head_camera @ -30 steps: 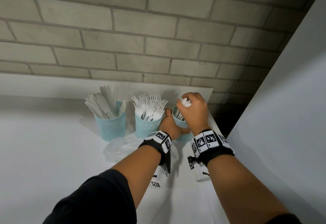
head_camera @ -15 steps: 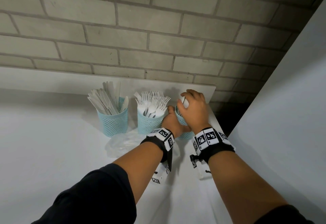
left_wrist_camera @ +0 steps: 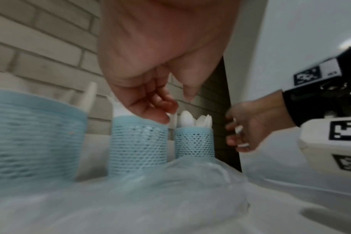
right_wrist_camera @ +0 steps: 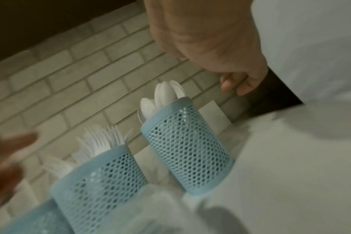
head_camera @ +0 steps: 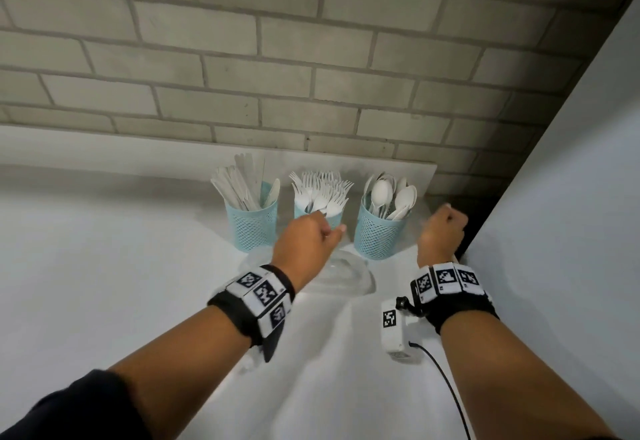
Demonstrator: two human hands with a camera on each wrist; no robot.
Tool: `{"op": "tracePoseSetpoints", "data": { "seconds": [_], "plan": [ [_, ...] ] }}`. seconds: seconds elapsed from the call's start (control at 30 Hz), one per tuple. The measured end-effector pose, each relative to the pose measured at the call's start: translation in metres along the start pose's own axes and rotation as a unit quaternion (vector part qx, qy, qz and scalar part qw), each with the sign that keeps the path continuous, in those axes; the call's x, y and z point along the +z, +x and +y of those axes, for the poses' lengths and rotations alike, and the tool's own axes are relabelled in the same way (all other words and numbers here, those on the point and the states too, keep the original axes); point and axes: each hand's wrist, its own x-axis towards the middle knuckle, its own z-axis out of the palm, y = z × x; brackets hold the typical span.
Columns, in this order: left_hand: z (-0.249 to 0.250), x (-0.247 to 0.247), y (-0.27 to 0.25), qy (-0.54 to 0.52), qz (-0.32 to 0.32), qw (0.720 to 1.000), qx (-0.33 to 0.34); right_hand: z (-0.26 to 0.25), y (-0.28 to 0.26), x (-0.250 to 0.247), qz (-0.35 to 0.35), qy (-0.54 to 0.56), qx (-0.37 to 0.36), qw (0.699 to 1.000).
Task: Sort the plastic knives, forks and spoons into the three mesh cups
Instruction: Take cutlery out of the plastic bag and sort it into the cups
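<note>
Three blue mesh cups stand in a row by the brick wall. The left cup holds knives, the middle cup holds forks, and the right cup holds spoons. My left hand hovers in front of the fork cup, its fingers loosely curled and empty. My right hand hangs to the right of the spoon cup, apart from it, also loosely curled with nothing in it. No cutlery shows on the table.
A crumpled clear plastic bag lies on the white table just in front of the cups. A brick wall rises behind them. A white panel closes the right side, with a dark gap beside my right hand.
Both hands have drawn back from the spoon cup. The right hand has let go of the spoons, which now stand in the cup, and the left hand has released the cup's side.
</note>
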Motion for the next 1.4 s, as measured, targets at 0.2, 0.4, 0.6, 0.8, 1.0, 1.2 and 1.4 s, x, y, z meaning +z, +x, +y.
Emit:
{"op": "tracePoseSetpoints", "data": {
  "seconds": [0.2,0.4,0.6,0.8,1.0,1.2,1.4],
  "plan": [
    [-0.057,-0.027,-0.019,-0.006,0.091,0.962,-0.259,0.036,-0.028,-0.007,-0.170,-0.376,0.030,0.910],
    [-0.074,-0.008,-0.021,-0.181,0.038,0.930,-0.318,0.027,-0.079,0.011,-0.259,-0.324,0.016,0.910],
    [-0.061,0.013,-0.026,-0.158,-0.064,0.960,-0.222,0.028,-0.132,0.031,-0.403,-0.150,0.023,0.902],
    [-0.040,0.027,-0.035,-0.324,-0.077,0.911,-0.242,0.017,-0.161,0.024,-0.507,-0.028,0.077,0.858],
    [-0.044,0.030,-0.039,-0.305,-0.002,0.925,-0.227,0.028,-0.146,0.016,-0.474,0.075,0.198,0.854],
    [-0.022,0.027,-0.044,-0.263,0.148,0.945,-0.125,0.022,-0.145,0.005,-0.495,-0.038,0.265,0.827],
    [-0.015,0.034,-0.047,-0.226,0.069,0.968,-0.085,-0.004,-0.135,0.009,-0.447,0.116,0.308,0.832]
  ]
}}
